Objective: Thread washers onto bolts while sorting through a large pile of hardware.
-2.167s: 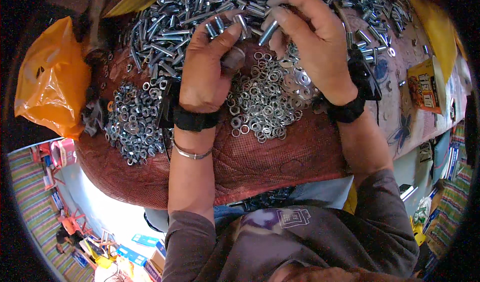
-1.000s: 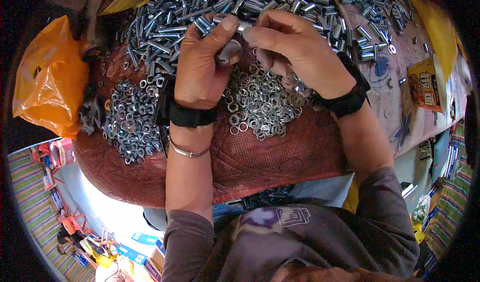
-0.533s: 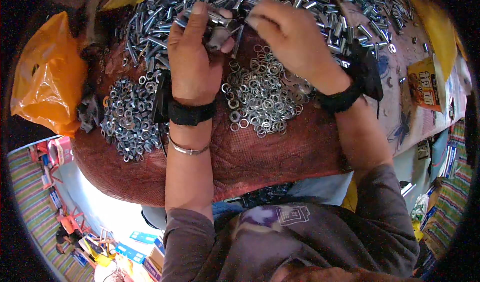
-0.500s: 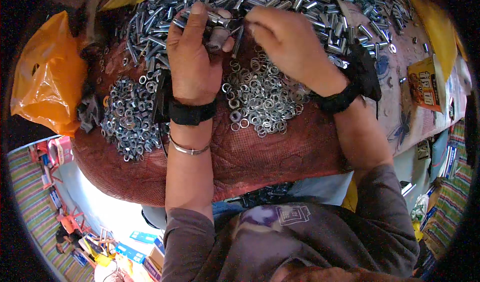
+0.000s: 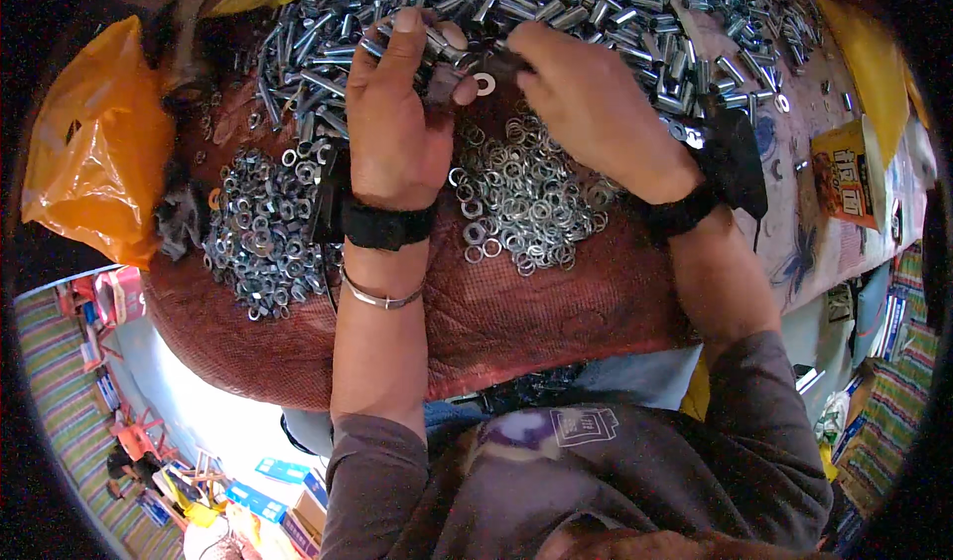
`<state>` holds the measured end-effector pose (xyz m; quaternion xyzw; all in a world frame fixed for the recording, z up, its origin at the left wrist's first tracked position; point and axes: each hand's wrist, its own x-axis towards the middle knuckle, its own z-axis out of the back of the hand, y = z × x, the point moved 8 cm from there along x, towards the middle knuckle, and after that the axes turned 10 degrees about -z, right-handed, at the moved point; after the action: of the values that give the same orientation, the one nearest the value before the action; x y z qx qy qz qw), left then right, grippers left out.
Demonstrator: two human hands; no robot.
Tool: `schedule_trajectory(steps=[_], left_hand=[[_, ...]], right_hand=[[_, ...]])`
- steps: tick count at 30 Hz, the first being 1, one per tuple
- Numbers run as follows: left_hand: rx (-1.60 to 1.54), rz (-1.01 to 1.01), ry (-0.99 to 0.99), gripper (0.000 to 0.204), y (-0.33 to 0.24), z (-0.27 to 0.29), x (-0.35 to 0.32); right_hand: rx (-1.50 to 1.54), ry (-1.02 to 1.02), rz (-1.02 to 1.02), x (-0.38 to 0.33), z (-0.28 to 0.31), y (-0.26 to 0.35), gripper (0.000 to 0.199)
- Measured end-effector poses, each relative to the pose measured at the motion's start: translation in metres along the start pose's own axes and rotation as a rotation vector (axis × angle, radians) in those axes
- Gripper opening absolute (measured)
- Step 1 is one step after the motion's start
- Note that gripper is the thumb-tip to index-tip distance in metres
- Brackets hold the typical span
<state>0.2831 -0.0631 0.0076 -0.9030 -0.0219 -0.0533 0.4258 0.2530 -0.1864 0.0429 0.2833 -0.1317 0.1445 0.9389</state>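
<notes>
We see our left hand point(image 5: 392, 133) with thumb and fingers closed together on a few shiny metal cylinders point(image 5: 437, 46), near the front edge of the large heap of metal parts point(image 5: 566, 9). Just beside the fingertips of this hand there is a flat washer point(image 5: 483, 84); whether it is held or only touched, we cannot tell. Our right hand point(image 5: 606, 113) is bent, its fingertips directed toward the left hand and a little apart from it. These fingertips are partly dark, so we cannot say if they grip something. Below and between our hands lies a pile of bright rings point(image 5: 536, 208), and to the left of our left wrist a pile of nuts point(image 5: 260, 237). Both piles rest on a reddish mesh cloth point(image 5: 556, 322). An orange plastic bag point(image 5: 94, 153) is at far left.
</notes>
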Motion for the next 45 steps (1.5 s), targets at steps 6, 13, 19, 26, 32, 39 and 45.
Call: schedule_trajectory(steps=[6, 13, 19, 26, 32, 39, 45], left_hand=[[0.026, 0.011, -0.001, 0.017, 0.002, -0.008, -0.003], [-0.005, 0.152, 0.069, 0.016, 0.015, -0.011, -0.007], [0.256, 0.156, 0.064, 0.019, 0.013, -0.013, -0.011], [0.195, 0.171, -0.002, 0.014, 0.012, -0.010, -0.012], [0.158, 0.070, -0.065, 0.009, 0.008, -0.002, -0.006], [0.137, 0.034, -0.075, 0.009, 0.011, 0.003, -0.003], [0.283, 0.075, -0.039, 0.013, 0.012, 0.004, -0.005]], right_hand=[[0.622, -0.039, -0.139, 0.008, 0.016, -0.020, 0.019], [0.515, -0.023, -0.096, 0.002, 0.013, -0.004, 0.019], [0.365, -0.233, 0.003, -0.005, 0.022, 0.006, 0.023], [0.622, -0.269, -0.180, 0.007, 0.046, -0.035, 0.021], [0.130, -0.163, -0.176, 0.007, 0.034, -0.042, 0.020], [-0.287, -0.081, -0.064, 0.004, 0.016, -0.032, 0.016], [-0.255, -0.053, -0.127, 0.006, 0.010, -0.034, 0.015]])
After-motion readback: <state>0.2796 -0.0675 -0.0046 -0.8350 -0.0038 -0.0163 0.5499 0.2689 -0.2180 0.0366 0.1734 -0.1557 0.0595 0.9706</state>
